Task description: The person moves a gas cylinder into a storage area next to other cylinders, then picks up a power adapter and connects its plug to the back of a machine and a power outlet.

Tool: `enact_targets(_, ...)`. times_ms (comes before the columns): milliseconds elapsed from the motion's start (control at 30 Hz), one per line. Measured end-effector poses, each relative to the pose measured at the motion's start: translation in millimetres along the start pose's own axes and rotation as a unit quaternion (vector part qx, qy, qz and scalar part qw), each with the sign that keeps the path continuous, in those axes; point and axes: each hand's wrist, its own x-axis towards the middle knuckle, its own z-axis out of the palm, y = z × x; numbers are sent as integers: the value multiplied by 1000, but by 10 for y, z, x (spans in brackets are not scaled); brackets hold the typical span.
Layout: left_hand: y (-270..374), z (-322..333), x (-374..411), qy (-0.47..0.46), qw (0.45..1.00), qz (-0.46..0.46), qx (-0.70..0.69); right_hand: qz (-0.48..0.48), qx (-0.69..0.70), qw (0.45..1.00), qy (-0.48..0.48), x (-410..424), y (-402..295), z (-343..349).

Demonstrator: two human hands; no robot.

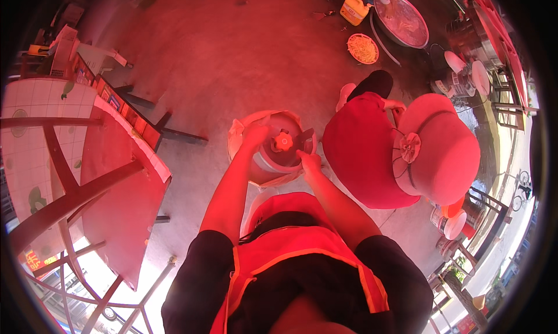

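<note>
Before me stands a round vessel with a raised rim and a lobed knob on top, much like a gas cylinder's valve. A dark curved handle-like part sits right of the knob. Crumpled pale wrapping surrounds the vessel; its material is unclear. My left hand lies over the left rim, its fingers blurred and their grip unclear. At the lower right, my right hand grips the rim with the thumb on its inner side.
Close on my right is a person in a wide-brimmed hat. An upturned table with legs jutting out stands left. Farther off are a basin with another person's hands in it, a yellow jug and a basket of shredded food.
</note>
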Motion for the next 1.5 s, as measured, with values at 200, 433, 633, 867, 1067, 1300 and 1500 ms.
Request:
enact_targets(200, 488, 175, 284, -204, 955, 46, 211, 135, 262, 945, -142, 1, -49, -332)
enact_targets(433, 989, 223, 413, -261, 785, 150, 541, 267, 396, 855, -202, -330, 212, 221)
enact_targets(633, 1132, 488, 472, -184, 657, 212, 699, 341, 187, 880, -272, -502, -63, 308)
enact_targets(867, 1021, 441, 329, -70, 682, 276, 673, -414, -213, 884, 41, 120, -811, 240)
enact_targets(1067, 1024, 569, 313, -33, 722, 302, 622, -387, -370, 830, -156, 829, -1324, 544)
enact_targets(1300, 698, 102, -608, 154, 834, 352, 395, -221, -297, 922, -115, 520, -1087, 548)
enact_targets(1500, -96, -66, -1047, 244, 967, 18, -63, -256, -293, 917, -90, 386, -1180, 829)
